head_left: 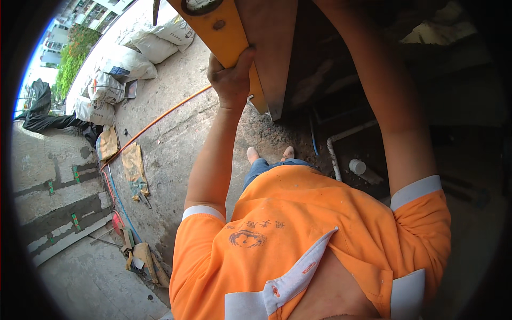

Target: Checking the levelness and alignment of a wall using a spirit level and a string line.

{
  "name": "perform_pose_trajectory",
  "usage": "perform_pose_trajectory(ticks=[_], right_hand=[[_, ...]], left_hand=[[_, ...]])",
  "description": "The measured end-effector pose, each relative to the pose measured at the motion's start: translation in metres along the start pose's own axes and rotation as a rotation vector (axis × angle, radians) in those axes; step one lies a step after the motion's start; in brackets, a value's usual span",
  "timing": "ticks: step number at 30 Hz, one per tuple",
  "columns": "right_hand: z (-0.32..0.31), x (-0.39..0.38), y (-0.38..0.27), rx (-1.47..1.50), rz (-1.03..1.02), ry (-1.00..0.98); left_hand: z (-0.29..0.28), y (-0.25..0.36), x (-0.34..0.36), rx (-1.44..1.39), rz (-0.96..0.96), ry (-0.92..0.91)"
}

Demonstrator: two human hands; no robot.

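My left hand [232,82] is raised and wrapped around the lower part of a yellow spirit level [230,34]. Its thumb lies on the level's face, and the fingers curl behind the left edge. A round opening shows near the top of the level, which runs out of the picture. Just to the right, the level stands alongside the edge of a grey-brown panel or wall end [269,42]; whether they touch I cannot tell. My right forearm [373,69] reaches up into shadow, with its hand cut off by the upper edge.
White sacks [125,61] are piled at the far left beside black cloth [53,120]. An orange hose [160,117] crosses the concrete floor near flattened tan bags [134,168]. White pipes [333,154] stand at right, close to my feet. Cables and tools [141,258] lie lower left.
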State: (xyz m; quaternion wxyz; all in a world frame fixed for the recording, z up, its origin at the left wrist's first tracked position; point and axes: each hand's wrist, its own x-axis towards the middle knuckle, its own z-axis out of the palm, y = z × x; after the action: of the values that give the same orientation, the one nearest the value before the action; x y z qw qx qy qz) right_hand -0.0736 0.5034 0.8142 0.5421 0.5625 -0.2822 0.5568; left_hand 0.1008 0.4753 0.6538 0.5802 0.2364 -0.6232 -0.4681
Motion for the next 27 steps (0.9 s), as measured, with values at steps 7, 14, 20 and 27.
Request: perform_pose_trajectory(ticks=[7,14,20,27], right_hand=[[0.0,-0.001,-0.007,0.059,0.103,0.003],[0.0,0.001,-0.009,0.018,0.141,-0.036],[0.004,-0.002,0.002,0.048,0.078,0.089],[-0.001,-0.001,-0.004,-0.058,0.28,-0.127]], left_hand=[[-0.007,-0.006,-0.005,0.065,-0.035,0.004],[-0.006,-0.007,-0.002,0.07,-0.012,0.002],[-0.002,-0.01,0.0,0.113,0.011,-0.021],[-0.005,-0.011,0.0,0.131,0.028,-0.025]])
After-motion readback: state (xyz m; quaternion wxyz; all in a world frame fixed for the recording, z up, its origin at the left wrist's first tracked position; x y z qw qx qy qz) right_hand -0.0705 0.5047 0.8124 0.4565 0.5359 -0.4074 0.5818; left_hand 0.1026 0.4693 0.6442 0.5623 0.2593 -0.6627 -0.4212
